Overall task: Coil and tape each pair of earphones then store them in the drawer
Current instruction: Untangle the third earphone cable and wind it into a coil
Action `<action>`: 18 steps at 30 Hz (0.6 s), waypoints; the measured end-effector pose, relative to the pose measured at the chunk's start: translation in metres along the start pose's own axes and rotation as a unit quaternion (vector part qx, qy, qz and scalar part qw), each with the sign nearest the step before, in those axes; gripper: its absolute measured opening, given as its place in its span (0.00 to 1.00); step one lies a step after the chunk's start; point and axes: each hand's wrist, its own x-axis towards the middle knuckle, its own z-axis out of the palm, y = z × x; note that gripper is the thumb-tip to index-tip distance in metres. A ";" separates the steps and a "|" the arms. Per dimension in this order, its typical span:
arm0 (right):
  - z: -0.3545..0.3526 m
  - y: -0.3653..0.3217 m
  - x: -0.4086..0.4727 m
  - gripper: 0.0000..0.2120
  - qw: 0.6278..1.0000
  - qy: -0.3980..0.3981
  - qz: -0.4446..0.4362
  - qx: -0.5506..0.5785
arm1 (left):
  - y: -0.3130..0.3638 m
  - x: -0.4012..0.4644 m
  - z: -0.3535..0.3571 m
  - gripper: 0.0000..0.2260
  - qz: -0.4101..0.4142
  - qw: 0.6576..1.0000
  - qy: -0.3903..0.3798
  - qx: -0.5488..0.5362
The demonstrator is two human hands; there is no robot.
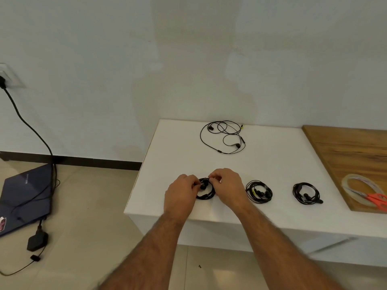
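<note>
Pinching the top of a light, springy coil [204, 192] beside two finished coils [259, 191], both hands [180, 193] grip where loops cross.

Both my forearms reach forward, bare, converging toward the middle. My left hand [181, 193] is knuckles-up, fingers curled inward, pinching. My right hand [227, 185] mirrors it, fingers bent, tips pinching close to the left hand's. Fingertips nearly meet.
</note>
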 end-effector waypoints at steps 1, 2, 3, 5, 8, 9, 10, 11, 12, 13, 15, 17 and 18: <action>0.000 0.000 -0.001 0.08 1.000 0.006 -0.002 -0.001 | 0.000 0.000 -0.001 0.07 -0.001 1.000 0.000 -0.002; 0.000 0.000 -0.003 0.08 1.000 0.012 -0.003 -0.001 | 0.001 -0.001 -0.001 0.07 -0.002 1.000 -0.001 -0.005; -0.001 0.000 -0.004 0.08 1.000 0.018 -0.004 0.000 | 0.001 -0.001 -0.002 0.07 -0.002 1.000 0.000 -0.010; -0.002 0.001 -0.007 0.08 1.000 0.027 -0.004 0.003 | 0.002 -0.002 -0.003 0.07 -0.005 1.000 0.003 -0.019; -0.003 0.003 -0.010 0.08 0.999 0.036 0.001 0.012 | 0.002 -0.003 -0.003 0.08 -0.008 0.999 0.007 -0.032; -0.004 0.003 -0.010 0.08 0.999 0.038 0.004 0.017 | 0.003 -0.003 -0.003 0.08 -0.008 0.999 0.008 -0.037; -0.005 0.004 -0.011 0.08 0.999 0.040 0.006 0.022 | 0.003 -0.004 -0.003 0.08 -0.008 0.999 0.008 -0.042; -0.006 0.004 -0.012 0.07 0.999 0.041 0.008 0.027 | 0.004 -0.004 -0.004 0.08 -0.008 0.999 0.008 -0.045; -0.007 0.004 -0.012 0.07 0.999 0.042 0.008 0.032 | 0.005 -0.004 -0.004 0.09 -0.009 0.999 0.010 -0.047; -0.009 0.004 -0.013 0.07 0.998 0.044 0.007 0.036 | 0.005 -0.004 -0.004 0.09 -0.011 0.999 0.013 -0.048; -0.011 0.004 -0.015 0.07 0.998 0.050 0.005 0.042 | 0.005 -0.004 -0.005 0.10 -0.015 0.998 0.020 -0.051; -0.015 0.005 -0.018 0.06 0.997 0.054 0.005 0.049 | 0.005 -0.004 -0.006 0.10 -0.019 0.998 0.028 -0.055; -0.017 0.006 -0.020 0.06 0.997 0.055 0.006 0.052 | 0.006 -0.004 -0.007 0.10 -0.021 0.998 0.033 -0.057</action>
